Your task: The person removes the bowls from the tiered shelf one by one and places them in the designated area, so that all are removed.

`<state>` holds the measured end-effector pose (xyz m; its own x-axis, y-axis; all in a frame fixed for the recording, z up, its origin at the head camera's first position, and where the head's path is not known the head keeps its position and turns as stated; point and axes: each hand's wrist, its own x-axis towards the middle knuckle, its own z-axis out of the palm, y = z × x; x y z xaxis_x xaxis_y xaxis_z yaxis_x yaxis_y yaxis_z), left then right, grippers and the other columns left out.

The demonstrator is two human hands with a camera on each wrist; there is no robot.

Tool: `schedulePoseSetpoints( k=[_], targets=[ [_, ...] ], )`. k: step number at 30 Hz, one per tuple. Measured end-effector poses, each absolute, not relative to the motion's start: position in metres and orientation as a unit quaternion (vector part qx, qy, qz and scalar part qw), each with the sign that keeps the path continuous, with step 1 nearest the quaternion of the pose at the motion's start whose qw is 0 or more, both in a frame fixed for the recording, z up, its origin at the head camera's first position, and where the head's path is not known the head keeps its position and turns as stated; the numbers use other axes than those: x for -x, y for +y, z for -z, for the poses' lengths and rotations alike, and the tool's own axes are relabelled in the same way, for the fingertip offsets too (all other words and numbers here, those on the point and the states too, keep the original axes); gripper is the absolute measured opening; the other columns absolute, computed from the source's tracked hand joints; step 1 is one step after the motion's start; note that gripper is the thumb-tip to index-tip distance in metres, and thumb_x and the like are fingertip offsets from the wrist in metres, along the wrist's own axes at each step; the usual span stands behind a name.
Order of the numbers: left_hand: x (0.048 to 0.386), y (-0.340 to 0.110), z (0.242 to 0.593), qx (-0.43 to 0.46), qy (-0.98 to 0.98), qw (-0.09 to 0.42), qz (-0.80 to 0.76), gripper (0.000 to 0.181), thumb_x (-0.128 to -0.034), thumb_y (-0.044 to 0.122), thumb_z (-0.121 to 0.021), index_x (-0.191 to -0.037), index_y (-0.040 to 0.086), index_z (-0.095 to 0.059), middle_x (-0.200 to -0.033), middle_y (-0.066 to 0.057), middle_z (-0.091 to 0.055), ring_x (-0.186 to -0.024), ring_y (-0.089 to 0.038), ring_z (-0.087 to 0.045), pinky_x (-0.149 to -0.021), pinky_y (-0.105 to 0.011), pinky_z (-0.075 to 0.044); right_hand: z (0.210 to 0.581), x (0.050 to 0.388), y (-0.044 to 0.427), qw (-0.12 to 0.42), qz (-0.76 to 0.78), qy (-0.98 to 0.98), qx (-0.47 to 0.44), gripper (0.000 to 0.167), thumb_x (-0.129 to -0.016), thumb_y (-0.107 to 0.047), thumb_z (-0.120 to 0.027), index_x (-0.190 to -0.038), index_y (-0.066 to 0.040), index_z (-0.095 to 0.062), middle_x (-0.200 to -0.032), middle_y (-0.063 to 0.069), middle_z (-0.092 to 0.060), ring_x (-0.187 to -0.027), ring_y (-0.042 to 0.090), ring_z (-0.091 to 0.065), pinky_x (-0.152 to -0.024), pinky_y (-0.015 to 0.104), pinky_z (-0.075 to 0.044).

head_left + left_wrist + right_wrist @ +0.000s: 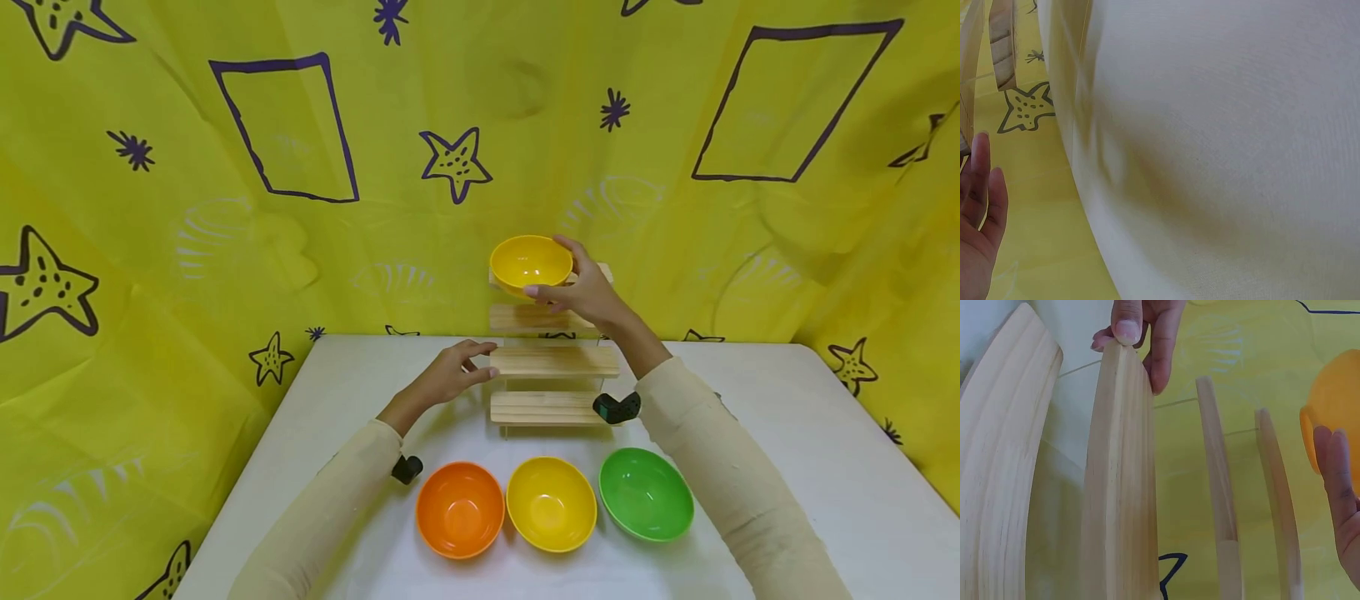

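Note:
My right hand (594, 293) holds a small yellow bowl (528, 260) by its right side, at the height of the top step of a wooden tiered stand (553, 362). Whether the bowl's base touches that step is hidden. My left hand (448, 375) grips the left end of a lower step, second from the bottom. In the right wrist view, the left thumb (1127, 330) presses on the step's end, with fingers behind it. The left wrist view catches only part of the left hand (979, 219) beside the stand's planks.
In front of the stand, an orange bowl (460, 510), another yellow bowl (552, 504) and a green bowl (647, 495) sit in a row on the white table (787, 433). A yellow patterned cloth (525, 92) hangs behind and along both sides.

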<state>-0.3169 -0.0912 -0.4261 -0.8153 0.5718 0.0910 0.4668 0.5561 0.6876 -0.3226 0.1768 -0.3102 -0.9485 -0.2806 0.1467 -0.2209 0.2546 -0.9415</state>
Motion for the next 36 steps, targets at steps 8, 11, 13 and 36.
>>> schedulePoseSetpoints(
  k=[8,11,13,36],
  targets=[
    [0.317,-0.092,0.426,-0.301,0.878,0.065,-0.367,0.055,-0.0998,0.033,-0.065,-0.149,0.013,-0.051,-0.138,-0.013,-0.058,-0.104,-0.026,-0.065,-0.078,-0.031,-0.056,0.312,0.312,0.195,0.024,0.587,0.794,0.156,0.1,-0.089,-0.025,-0.077,-0.162,-0.023,-0.008,-0.153,0.02,-0.034,-0.103,0.022,-0.065,-0.077,0.038,-0.061],
    [0.318,-0.092,0.427,-0.302,0.879,0.06,-0.365,0.055,-0.0995,0.034,-0.065,-0.148,0.013,-0.052,-0.138,-0.012,-0.058,-0.103,-0.026,-0.065,-0.078,-0.031,-0.056,0.313,0.309,0.202,0.022,0.587,0.794,0.154,0.098,-0.09,-0.023,-0.076,-0.162,-0.023,-0.009,-0.15,0.022,-0.037,-0.097,0.019,-0.067,-0.077,0.038,-0.061],
    [0.318,-0.092,0.427,-0.301,0.88,0.059,-0.363,0.055,-0.0992,0.034,-0.065,-0.148,0.013,-0.052,-0.138,-0.012,-0.058,-0.103,-0.026,-0.065,-0.078,-0.031,-0.056,0.313,0.307,0.205,0.02,0.586,0.795,0.153,0.098,-0.09,-0.022,-0.075,-0.162,-0.023,-0.009,-0.149,0.022,-0.037,-0.095,0.018,-0.067,-0.078,0.038,-0.061],
    [0.316,-0.091,0.426,-0.288,0.884,0.067,-0.362,0.055,-0.0988,0.034,-0.066,-0.149,0.015,-0.051,-0.141,-0.012,-0.057,-0.105,-0.027,-0.065,-0.079,-0.032,-0.056,0.332,0.273,0.233,0.03,0.581,0.796,0.168,0.097,-0.09,-0.005,-0.073,-0.162,-0.021,-0.01,-0.147,0.024,-0.035,-0.081,0.018,-0.064,-0.07,0.029,-0.058]
  ],
)
